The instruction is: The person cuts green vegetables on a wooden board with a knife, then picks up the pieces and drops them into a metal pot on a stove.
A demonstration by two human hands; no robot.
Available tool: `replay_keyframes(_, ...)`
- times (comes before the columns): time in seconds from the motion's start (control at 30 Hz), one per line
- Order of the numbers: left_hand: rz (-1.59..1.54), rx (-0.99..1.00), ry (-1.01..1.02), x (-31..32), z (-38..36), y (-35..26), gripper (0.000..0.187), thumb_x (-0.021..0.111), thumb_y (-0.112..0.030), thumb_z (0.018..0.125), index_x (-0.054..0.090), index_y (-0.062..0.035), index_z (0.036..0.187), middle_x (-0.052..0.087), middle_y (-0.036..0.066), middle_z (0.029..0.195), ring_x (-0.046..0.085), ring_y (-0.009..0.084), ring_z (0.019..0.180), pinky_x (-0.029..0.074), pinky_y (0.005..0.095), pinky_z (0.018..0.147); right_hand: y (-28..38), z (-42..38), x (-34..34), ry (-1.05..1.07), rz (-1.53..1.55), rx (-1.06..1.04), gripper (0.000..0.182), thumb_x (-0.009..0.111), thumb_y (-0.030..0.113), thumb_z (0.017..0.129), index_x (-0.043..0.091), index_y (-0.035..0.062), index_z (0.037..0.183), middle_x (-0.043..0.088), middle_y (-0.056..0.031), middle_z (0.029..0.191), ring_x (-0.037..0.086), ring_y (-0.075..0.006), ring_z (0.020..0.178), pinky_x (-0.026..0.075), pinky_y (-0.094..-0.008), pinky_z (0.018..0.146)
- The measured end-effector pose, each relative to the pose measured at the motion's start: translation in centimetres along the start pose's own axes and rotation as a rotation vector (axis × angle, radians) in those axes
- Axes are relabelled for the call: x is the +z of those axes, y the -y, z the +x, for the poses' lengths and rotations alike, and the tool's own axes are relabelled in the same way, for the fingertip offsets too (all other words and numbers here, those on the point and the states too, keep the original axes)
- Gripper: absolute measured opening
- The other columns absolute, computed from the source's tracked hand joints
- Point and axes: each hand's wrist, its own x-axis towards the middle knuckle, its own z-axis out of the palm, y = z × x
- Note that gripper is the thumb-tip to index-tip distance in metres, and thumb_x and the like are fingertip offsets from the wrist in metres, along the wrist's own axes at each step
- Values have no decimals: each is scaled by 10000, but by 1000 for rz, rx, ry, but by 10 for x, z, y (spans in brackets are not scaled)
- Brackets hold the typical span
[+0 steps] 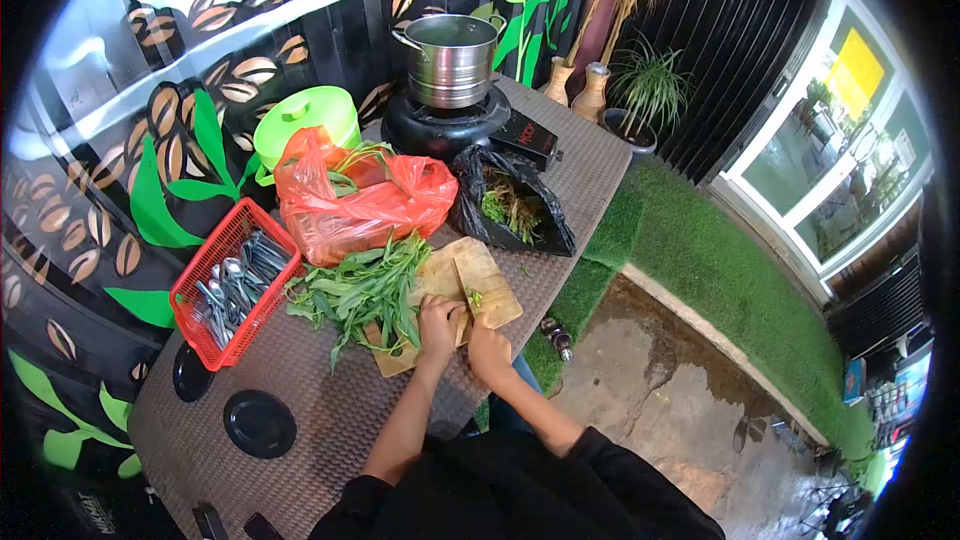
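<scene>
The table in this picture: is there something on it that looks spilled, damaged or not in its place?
I see no clear damage. The leafy greens spread past the cutting board onto the table, which looks a little untidy. The black bag gapes open near the table's edge, so the stems in it could perhaps fall out.

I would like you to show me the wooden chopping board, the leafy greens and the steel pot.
Wooden chopping board (493,278): head view, bare wood on its right part.
Leafy greens (372,287): head view, middle of the leaves.
Steel pot (448,74): head view, outer wall.
</scene>
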Motion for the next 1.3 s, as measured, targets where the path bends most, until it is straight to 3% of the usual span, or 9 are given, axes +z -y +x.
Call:
replay_keyframes(0.13,-22,0,9,-2,-3,-3,98,642,-64,726,698,-15,790,621,124,786,530,292,831,429,380,771,-5,21,-12,8,58,-125,352,386,305,944,423,-29,1048,637,-247,743,650,-380,680,531,-454,585)
replay_keyframes(0.17,-22,-2,6,-3,-3,-3,97,644,-62,724,698,-15,790,623,123,789,530,290,837,429,378,773,-4,18,-13,-93,39,-164,278,476,128,838,412,-47,1045,644,-187,664,663,-310,604,539,-407,518)
replay_keyframes(0.2,-24,-5,0,-3,-2,-2,96,646,-61,723,698,-15,789,624,123,792,530,287,843,430,376,776,-1,13,-11,-97,41,-167,278,476,128,838,412,-47,1045,644,-187,664,663,-310,604,539,-407,518)
replay_keyframes(0.27,-18,3,-13,-1,-3,0,97,646,-54,721,698,-15,792,624,122,793,530,285,847,430,374,782,3,1,-5,-17,78,-9,320,408,299,936,451,-17,970,633,-224,705,649,-376,663,531,-451,583)
replay_keyframes(0.6,-14,38,44,-3,-1,3,137,639,-18,706,706,-23,826,644,123,829,547,283,866,436,379,805,-13,11,-6,-18,49,-73,309,437,306,925,449,-2,949,638,-207,704,646,-365,645,520,-461,569)
replay_keyframes(0.7,-73,-66,72,-4,1,0,132,648,-17,696,706,-24,815,649,127,833,553,292,871,441,386,794,-18,19,-16,-21,23,-153,299,436,295,923,448,-3,949,639,-202,701,647,-361,642,520,-461,568)
replay_keyframes(0.93,-32,-26,61,-4,4,2,98,656,-28,702,693,0,789,636,143,807,546,301,846,443,389,778,-9,13,6,-31,-42,-62,263,433,259,918,460,-1,947,645,-195,707,652,-354,646,525,-444,564)
replay_keyframes(1.13,-77,-44,57,-2,4,9,92,663,-45,707,693,0,782,634,143,801,539,302,839,435,390,784,-2,11,-15,-51,50,-150,193,440,154,864,438,-10,965,647,-179,693,662,-330,637,537,-419,544)
replay_keyframes(1.3,-48,-57,60,-6,4,3,101,683,-63,687,694,-10,772,634,141,794,535,301,852,429,389,788,-8,22,0,-130,-84,-188,251,459,144,849,447,-35,1025,637,-166,635,661,-311,600,538,-371,508)
